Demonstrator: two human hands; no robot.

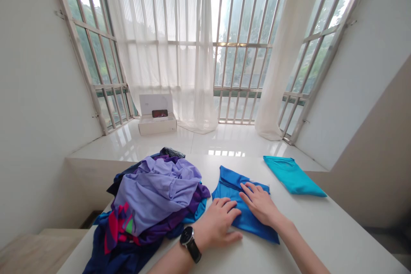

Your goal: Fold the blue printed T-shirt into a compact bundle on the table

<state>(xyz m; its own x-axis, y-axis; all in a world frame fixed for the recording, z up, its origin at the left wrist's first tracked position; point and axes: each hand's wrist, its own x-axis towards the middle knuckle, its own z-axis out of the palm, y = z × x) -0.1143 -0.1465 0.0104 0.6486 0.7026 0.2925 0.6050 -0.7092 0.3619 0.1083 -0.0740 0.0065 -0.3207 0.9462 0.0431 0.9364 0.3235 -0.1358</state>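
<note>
A blue garment [247,218], folded into a flat shape, lies on the white table [298,239] in front of me. My left hand [220,220] rests with its fingers spread over the near left edge of the cloth, and its wrist wears a black watch [189,239]. Flat on the upper right part of the same garment is my right hand [258,203], fingers stretched out. Neither hand grips the fabric. Both hands cover some of the blue cloth.
A heap of crumpled clothes [157,184], lavender on top, sits to the left. At the right lies a folded turquoise garment [293,175]. An open white box [157,126] with a phone [159,113] stands on the sill [199,143] by the barred, curtained window.
</note>
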